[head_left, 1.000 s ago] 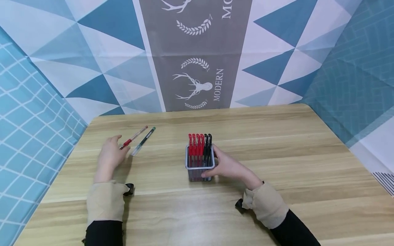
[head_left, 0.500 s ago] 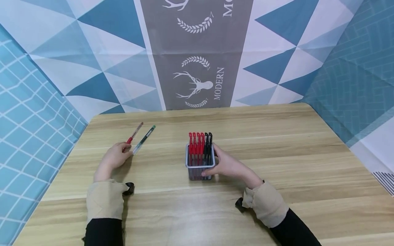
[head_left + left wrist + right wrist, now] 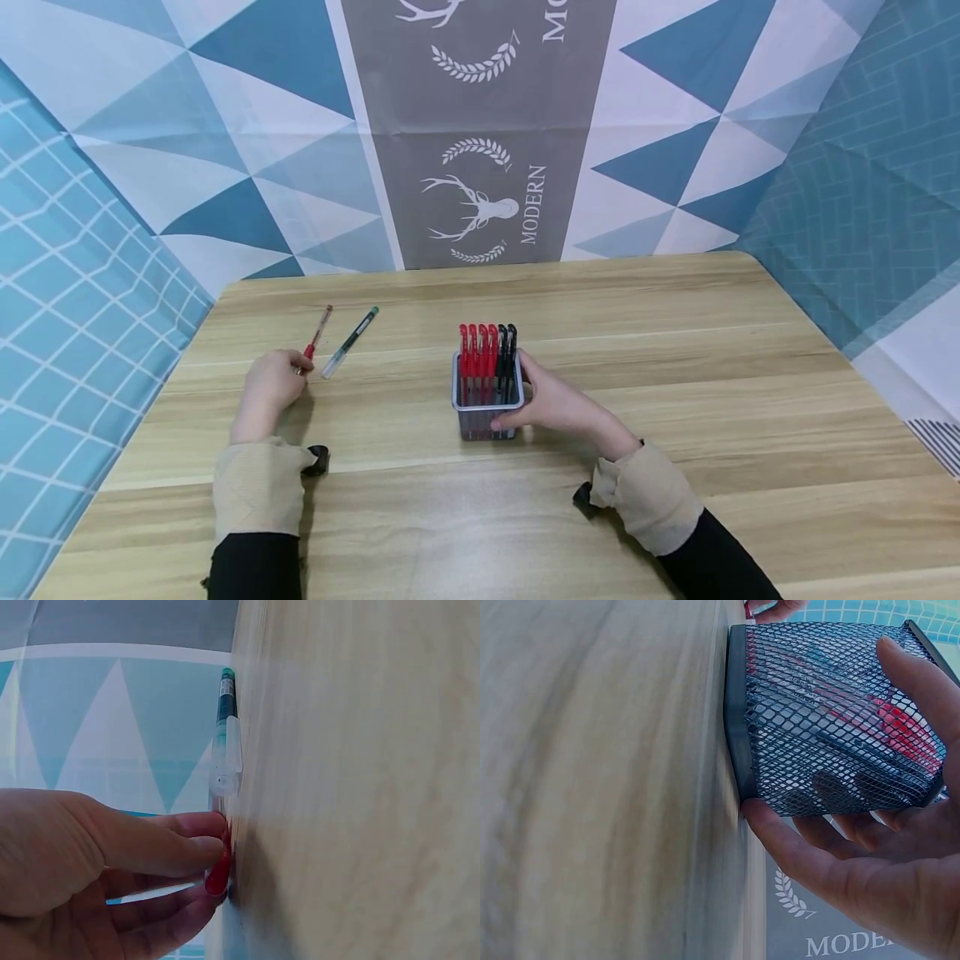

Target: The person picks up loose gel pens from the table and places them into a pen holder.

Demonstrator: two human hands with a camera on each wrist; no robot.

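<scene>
Left hand [image 3: 268, 392] — fingers curled, thumb and fingertips [image 3: 196, 844] pinching the red cap end of a red pen [image 3: 314, 338]; the pen's barrel points away from the person, toward the far-left part of the wooden table [image 3: 675, 375], and in the left wrist view its red end sits against the table surface. Green pen [image 3: 350, 342] — lies flat on the table just beside the red pen on its right, clear cap toward the person, green end away; the hand is near it, and whether a finger touches it cannot be told. Right hand [image 3: 551, 404] — wrapped round the right side of the mesh pen holder [image 3: 487, 408], thumb at the near lower edge and fingers along the far side, palm against the mesh; in the right wrist view the fingers [image 3: 832, 859] curl about the black mesh wall with the holder's base flat on the table. Mesh pen holder — square, upright, near the table's middle, well apart from the left hand. Contents — a row of upright red pens [image 3: 477, 354] at the left and two black pens [image 3: 507, 350] at the right, caps above the rim. Backdrop [image 3: 480, 133] — a patterned cloth of blue triangles with a grey stag panel, hung behind the table.
</scene>
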